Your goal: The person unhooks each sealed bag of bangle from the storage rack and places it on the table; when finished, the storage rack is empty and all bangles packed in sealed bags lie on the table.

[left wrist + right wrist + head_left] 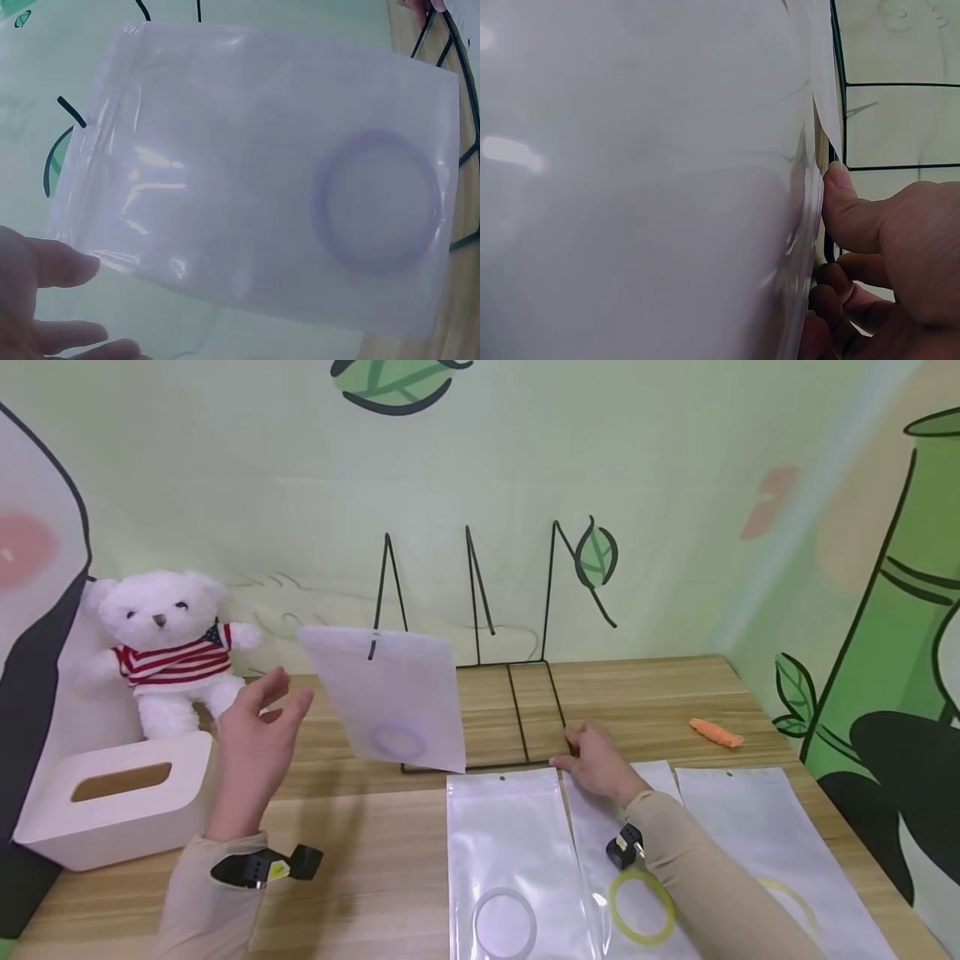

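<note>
A black wire rack point(518, 714) with upright prongs stands on the table against the wall. From its left prong hangs a translucent zip bag point(390, 693) with a pale purple ring point(376, 202) inside. My left hand point(258, 743) is beside the bag's left edge, fingers loosely bent and holding nothing. In the left wrist view its thumb is close to the bag's edge; touching or apart I cannot tell. My right hand point(600, 764) grips the rack's front right corner, thumb on the near side and fingers curled behind the wire point(842, 112).
Several flat zip bags lie at the front: one with a white ring point(504, 923), one with a yellow ring point(642, 907), and another bag point(738, 818) partly under my right sleeve. A tissue box point(120, 810) and white teddy bear point(172, 652) stand left; an orange item point(716, 732) lies right.
</note>
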Motion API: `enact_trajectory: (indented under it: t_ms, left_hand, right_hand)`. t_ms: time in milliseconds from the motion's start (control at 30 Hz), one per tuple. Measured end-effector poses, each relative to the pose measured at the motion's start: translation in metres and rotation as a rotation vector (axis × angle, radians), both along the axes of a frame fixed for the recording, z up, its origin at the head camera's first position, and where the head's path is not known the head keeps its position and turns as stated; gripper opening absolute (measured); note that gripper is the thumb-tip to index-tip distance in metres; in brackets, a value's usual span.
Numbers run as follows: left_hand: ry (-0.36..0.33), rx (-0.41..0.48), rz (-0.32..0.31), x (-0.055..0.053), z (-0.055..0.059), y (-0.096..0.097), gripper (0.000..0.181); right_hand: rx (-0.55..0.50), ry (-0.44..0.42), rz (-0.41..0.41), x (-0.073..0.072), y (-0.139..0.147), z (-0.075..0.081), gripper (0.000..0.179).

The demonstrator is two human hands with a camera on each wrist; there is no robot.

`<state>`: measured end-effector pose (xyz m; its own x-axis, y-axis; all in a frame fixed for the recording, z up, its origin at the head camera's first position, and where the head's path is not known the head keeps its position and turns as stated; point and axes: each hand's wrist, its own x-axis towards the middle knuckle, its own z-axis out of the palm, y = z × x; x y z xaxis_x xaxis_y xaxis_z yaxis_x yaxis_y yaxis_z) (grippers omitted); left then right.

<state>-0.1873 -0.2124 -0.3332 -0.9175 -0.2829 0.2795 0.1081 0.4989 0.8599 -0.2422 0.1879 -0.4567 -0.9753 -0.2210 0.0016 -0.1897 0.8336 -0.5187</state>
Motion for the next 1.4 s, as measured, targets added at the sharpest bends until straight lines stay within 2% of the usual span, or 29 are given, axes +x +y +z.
enact_trajectory:
  t_ms: [167, 433, 833, 1067, 1267, 1400]
  left_hand:
    - [0.032, 0.091, 0.030, -0.001, 0.004, 0.005, 0.055]
    - [0.066, 0.130, 0.046, -0.005, 0.002, 0.011, 0.049]
    - [0.102, 0.153, 0.045, -0.009, 0.001, 0.016, 0.047]
    - [0.120, 0.118, 0.059, -0.008, 0.003, 0.020, 0.045]
    - [0.151, 0.126, 0.056, -0.009, 0.003, 0.021, 0.040]
    - [0.146, 0.118, 0.064, -0.009, 0.003, 0.022, 0.037]
  right_hand:
    - [-0.001, -0.007, -0.001, -0.001, 0.001, -0.001, 0.064]
    - [-0.016, -0.016, -0.007, -0.001, 0.001, -0.001, 0.064]
    - [-0.013, -0.023, -0.004, -0.001, 0.002, 0.000, 0.063]
    - [-0.007, -0.015, -0.003, -0.001, 0.003, -0.002, 0.064]
    - [-0.006, -0.026, -0.010, -0.002, 0.003, -0.003, 0.065]
    - [-0.007, -0.038, -0.017, -0.002, 0.002, -0.003, 0.065]
